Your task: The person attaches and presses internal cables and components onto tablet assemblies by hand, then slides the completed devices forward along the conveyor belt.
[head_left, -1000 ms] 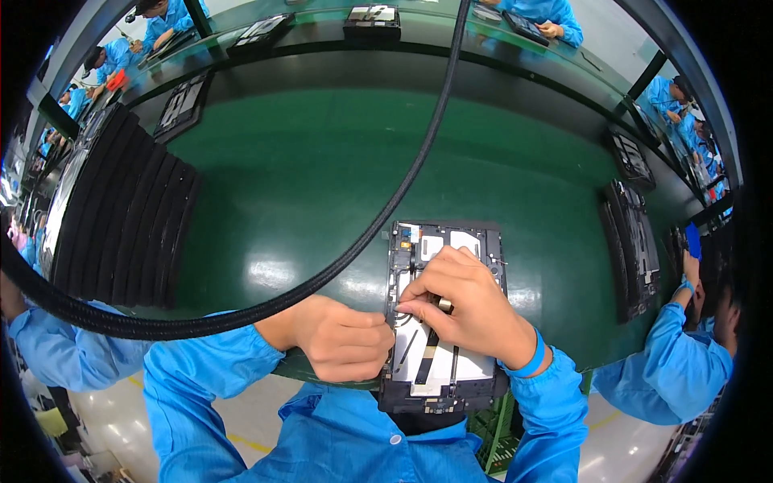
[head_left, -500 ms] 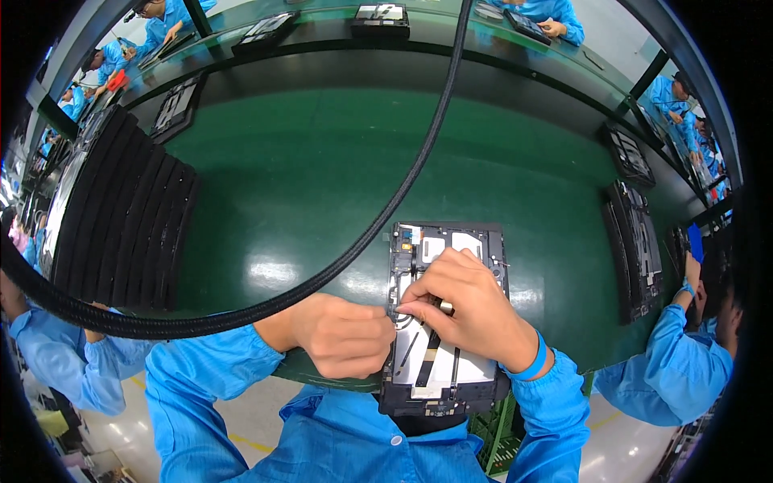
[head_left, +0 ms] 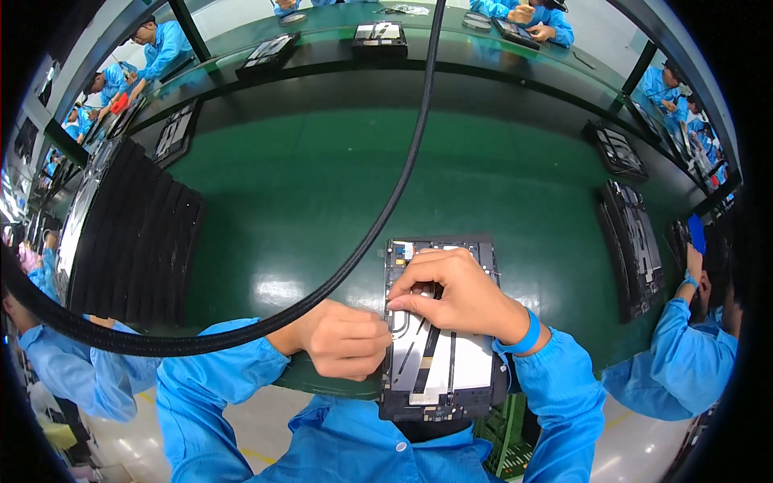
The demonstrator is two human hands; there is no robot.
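Observation:
An opened tablet-like device (head_left: 463,366), with a black frame, white panels and dark strips, lies at the near edge of the green bench in front of me. My left hand (head_left: 346,340) is closed in a pinch at the device's left edge. Over its upper left part, my right hand (head_left: 455,291) pinches thumb against forefinger, close to the left fingertips. Whatever sits between either set of fingertips is too small to make out. A thin curved wire (head_left: 401,328) shows on the device just below the right fingertips. My right wrist wears a blue band.
A tall stack of black trays (head_left: 133,241) stands at the left, a shorter stack of devices (head_left: 632,249) at the right. A thick black braided cable (head_left: 354,253) arcs across the view. Several devices lie on the far ledge (head_left: 322,60). Co-workers in blue sit around.
The right hand has shifted slightly left over the device, fingertips still pinched. The left hand stays by the left edge, nearly unmoved. The whole view has shifted a little.

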